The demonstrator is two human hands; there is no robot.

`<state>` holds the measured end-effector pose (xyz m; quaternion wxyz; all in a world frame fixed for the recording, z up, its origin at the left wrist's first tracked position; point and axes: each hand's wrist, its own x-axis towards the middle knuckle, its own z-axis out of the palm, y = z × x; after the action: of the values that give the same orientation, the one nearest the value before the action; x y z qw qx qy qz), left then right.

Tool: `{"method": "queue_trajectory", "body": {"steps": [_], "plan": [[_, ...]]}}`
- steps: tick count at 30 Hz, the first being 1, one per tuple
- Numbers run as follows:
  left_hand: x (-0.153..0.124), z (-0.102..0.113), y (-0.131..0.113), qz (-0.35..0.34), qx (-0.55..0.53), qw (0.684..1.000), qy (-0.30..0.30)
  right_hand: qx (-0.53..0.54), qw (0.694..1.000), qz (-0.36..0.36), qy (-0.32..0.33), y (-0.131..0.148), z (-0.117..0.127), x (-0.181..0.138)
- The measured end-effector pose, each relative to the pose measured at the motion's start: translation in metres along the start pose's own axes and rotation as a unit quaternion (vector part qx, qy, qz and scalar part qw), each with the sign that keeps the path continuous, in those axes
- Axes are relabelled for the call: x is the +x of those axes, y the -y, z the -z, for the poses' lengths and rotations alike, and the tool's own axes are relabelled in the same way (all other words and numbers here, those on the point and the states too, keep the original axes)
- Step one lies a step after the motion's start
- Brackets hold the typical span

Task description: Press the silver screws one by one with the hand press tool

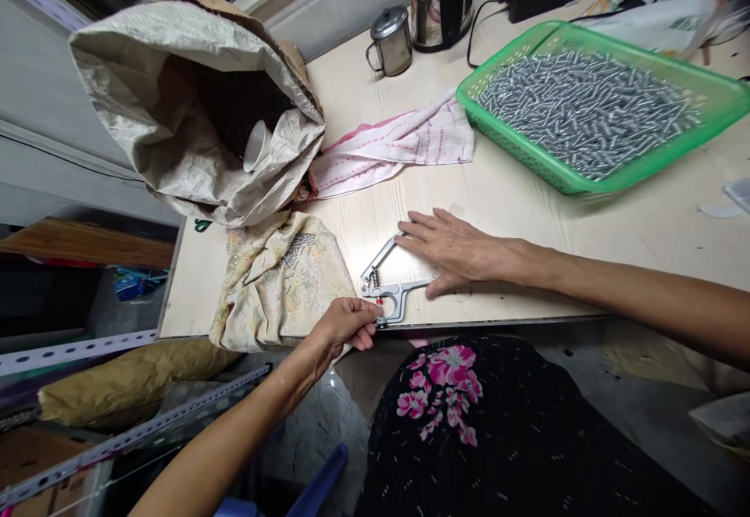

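Note:
A pair of grey snap-fastener pliers (399, 292) lies at the table's front edge, its handles spread apart, with a spring and a small red part at the jaw. Around the two handle ends is my right hand (448, 250), fingers stretched over the upper handle and thumb by the lower one. My left hand (351, 322) is closed in a pinch at the jaw; whatever its fingertips hold is hidden or too small to name. Left of the pliers, a floral cloth (275, 283) bears a small pile of metal pieces (298, 250).
A green basket (562, 181) full of small silvery metal pieces stands at the right. At the left sits an open sack (176, 181) with a white cup (256, 146) inside. Behind are a pink-and-white towel (404, 146), a lidded metal mug (391, 42) and a kettle (442, 1).

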<state>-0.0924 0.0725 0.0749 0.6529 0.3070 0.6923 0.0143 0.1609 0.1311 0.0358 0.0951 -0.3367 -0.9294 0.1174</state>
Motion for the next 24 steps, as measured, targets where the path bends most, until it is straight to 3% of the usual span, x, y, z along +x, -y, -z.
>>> {"method": "queue_trajectory", "body": {"steps": [14, 18, 20, 22, 24], "plan": [[0.002, -0.001, 0.002, -0.003, -0.001, 1.0, -0.009, -0.053, 0.998, -0.004, 0.038, 0.013, 0.015, 0.004], [-0.005, -0.001, 0.004, -0.04, 0.092, 0.994, -0.045, -0.028, 0.999, -0.003, 0.017, 0.017, 0.014, -0.003], [-0.011, -0.003, 0.005, -0.151, 0.203, 0.958, -0.133, -0.015, 1.0, -0.009, 0.004, 0.019, 0.012, -0.006], [-0.013, -0.009, 0.003, -0.305, 0.313, 0.872, -0.22, -0.005, 1.0, -0.015, -0.001, 0.02, 0.01, -0.006], [-0.01, -0.018, -0.004, -0.425, 0.392, 0.782, -0.233, -0.001, 1.0, -0.021, 0.002, 0.021, 0.01, -0.006]]}}
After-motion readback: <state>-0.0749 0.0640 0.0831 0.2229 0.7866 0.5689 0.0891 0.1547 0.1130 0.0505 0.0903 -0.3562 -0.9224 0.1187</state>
